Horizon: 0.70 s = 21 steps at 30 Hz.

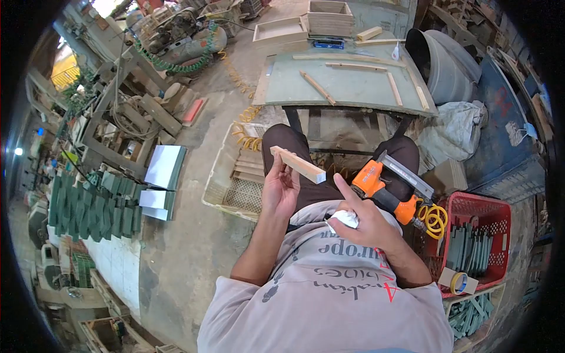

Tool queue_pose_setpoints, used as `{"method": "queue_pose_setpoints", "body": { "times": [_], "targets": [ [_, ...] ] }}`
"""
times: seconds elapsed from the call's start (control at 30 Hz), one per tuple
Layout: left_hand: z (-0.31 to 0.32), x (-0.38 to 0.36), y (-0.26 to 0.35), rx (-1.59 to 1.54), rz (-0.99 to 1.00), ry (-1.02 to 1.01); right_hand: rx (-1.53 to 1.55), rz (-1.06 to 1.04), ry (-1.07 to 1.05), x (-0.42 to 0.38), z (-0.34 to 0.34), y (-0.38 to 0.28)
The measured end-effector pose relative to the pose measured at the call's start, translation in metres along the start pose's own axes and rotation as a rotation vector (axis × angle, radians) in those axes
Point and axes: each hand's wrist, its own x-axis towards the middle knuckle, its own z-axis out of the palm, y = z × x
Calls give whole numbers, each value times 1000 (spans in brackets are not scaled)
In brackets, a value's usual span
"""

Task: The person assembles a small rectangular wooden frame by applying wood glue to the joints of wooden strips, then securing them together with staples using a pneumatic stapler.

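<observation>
My left hand [282, 187] holds a short wooden bar [298, 165] between thumb and fingers, its near end pointing right over my lap. Right of the bar, my right hand [364, 220] has its index finger stretched toward the bar's end, apart from it. A crumpled white thing [346, 219] is gripped by the thumb and other fingers of that hand. An orange nail gun [376, 182] with a yellow coiled hose [434, 222] rests on my thigh beside the right hand.
A glass-topped table [282, 88] with wooden strips stands ahead. A pale crate [220, 197] is on the floor to the left, a red crate [500, 235] to the right. Green pieces [94, 206] are stacked at far left.
</observation>
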Motion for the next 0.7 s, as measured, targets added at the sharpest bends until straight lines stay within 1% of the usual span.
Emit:
{"method": "queue_pose_setpoints", "body": {
  "times": [0.13, 0.23, 0.27, 0.3, 0.33, 0.37, 0.43, 0.47, 0.5, 0.57, 0.63, 0.7],
  "targets": [
    [3, 0, -3, 3, 30, 45, -25, -16, 1, 4, 5, 2],
    [2, 3, -6, -3, 45, 72, -106, -15, -15, 7, 6, 3],
    [1, 1, -4, 40, 21, 77, -113, -65, -45, 9, 7, 2],
    [-3, 6, -5, 34, 39, 66, -128, -112, -71, 10, 4, 0],
    [-9, 9, -1, 48, 8, 14, -54, -122, -53, 10, 0, -3],
    [-13, 13, 3, 61, -21, -35, 8, -43, -21, 11, -6, -7],
    [-4, 20, 1, 90, 68, 5, 59, 29, 113, 15, -25, -7],
    [-6, 28, 1, 107, 95, 17, 35, 32, 208, 19, -39, -10],
    [-5, 35, 0, 115, 105, 35, 56, 82, 248, 21, -54, 0],
    [-14, 57, -1, 162, 99, 27, -62, 126, 385, 32, -88, 6],
    [-8, 73, -10, 206, 95, 45, -45, 223, 444, 41, -124, 20],
    [-6, 90, -14, 252, 100, 57, -150, 218, 489, 52, -161, 43]
  ]
}}
